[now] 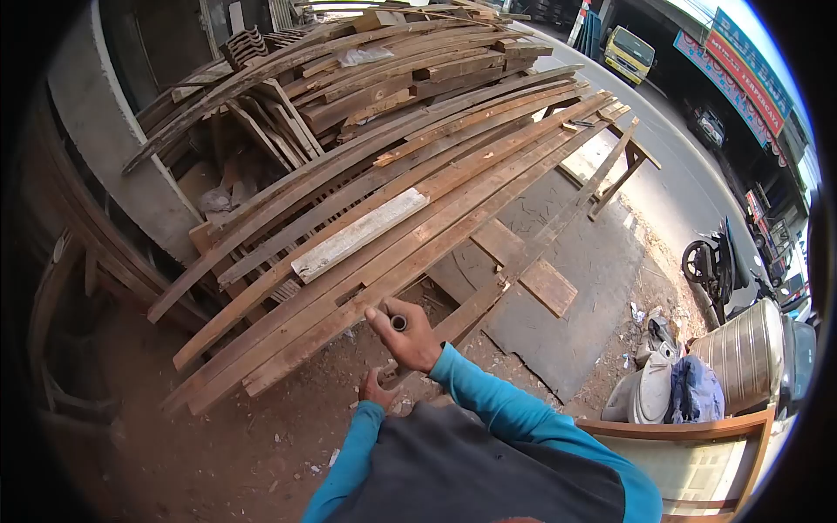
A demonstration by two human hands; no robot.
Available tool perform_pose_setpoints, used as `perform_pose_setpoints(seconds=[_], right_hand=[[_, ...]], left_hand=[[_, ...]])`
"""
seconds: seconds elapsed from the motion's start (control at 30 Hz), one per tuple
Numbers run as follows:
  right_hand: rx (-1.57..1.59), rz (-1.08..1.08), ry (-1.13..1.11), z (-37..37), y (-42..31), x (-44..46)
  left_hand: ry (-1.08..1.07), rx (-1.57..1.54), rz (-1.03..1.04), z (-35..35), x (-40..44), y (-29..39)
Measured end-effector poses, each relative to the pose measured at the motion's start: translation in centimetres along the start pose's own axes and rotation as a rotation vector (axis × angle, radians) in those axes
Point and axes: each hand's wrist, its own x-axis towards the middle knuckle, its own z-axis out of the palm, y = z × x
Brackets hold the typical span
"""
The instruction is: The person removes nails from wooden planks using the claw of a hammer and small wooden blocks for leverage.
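Note:
My right hand is closed around a short hollow tube, its round open end facing up toward me. Just below it, my left hand has its fingers curled at the near end of a long narrow wooden plank. That plank slants away to the upper right, partly covered by my right hand and wrist. Close beyond my hands lie long brown timber beams, side by side, with notches cut in one edge. A pale, whitish board rests on top of them.
A large pile of rough timber fills the far left. Two small boards lie near a dark flat sheet on the ground. At right stand a metal drum, a framed panel and a motorcycle. A yellow truck is by the road.

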Motion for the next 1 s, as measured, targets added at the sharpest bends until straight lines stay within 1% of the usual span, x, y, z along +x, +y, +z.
perform_pose_setpoints(seconds=[0.03,0.13,0.2,0.23,0.3,0.33,0.37,0.4,0.5,0.53,0.63,0.7,0.73,0.9,1.0], right_hand=[[0.003,0.004,-0.005,0.2,-0.3,-0.7],[-0.075,-0.251,-0.105,1.0,-0.9,-2.3],[0.237,0.171,0.054,-4.7,1.4,0.8],[0.233,0.163,0.059,-4.6,1.7,0.9],[0.249,0.1,0.046,-4.0,1.7,1.1],[0.194,0.085,0.054,-2.6,0.3,0.8],[0.024,-0.008,-0.007,-1.0,-1.2,-0.2],[0.029,-0.001,-0.004,-1.2,-1.0,-0.4],[-0.015,-0.218,0.01,-1.5,0.8,-0.6],[0.296,0.126,0.0,-5.6,3.1,1.3],[0.237,0.132,0.003,-5.2,2.6,2.1],[0.081,-0.073,0.051,-3.0,1.0,1.4],[0.083,-0.069,0.052,-3.5,1.2,1.4],[0.37,0.088,0.051,-7.5,2.8,0.8],[0.362,0.118,0.078,-6.7,2.5,1.6]], left_hand=[[-0.001,-0.01,0.003,0.2,-0.2,-0.3],[-0.003,-0.037,0.012,-0.1,-1.1,-0.7],[0.014,-0.064,0.014,0.5,-1.2,-0.3],[0.017,-0.053,0.006,0.7,-0.8,-0.1],[0.023,-0.038,0.015,0.5,0.1,0.1],[0.01,-0.034,0.02,0.6,0.3,-0.1],[-0.013,-0.023,0.011,0.7,-0.3,-0.6],[-0.019,-0.019,0.006,0.9,-0.5,-0.6],[-0.006,-0.037,-0.008,0.7,-0.7,-0.6],[0.01,-0.055,-0.012,1.0,-0.6,-0.3],[0.005,-0.04,-0.018,0.9,-1.2,-0.8],[0.001,0.002,-0.029,1.5,0.1,-0.6],[-0.002,0.004,-0.032,1.8,0.2,-0.7],[0.056,-0.043,-0.006,2.2,-0.6,-0.9],[0.027,-0.102,0.03,2.2,-0.6,-2.4]])
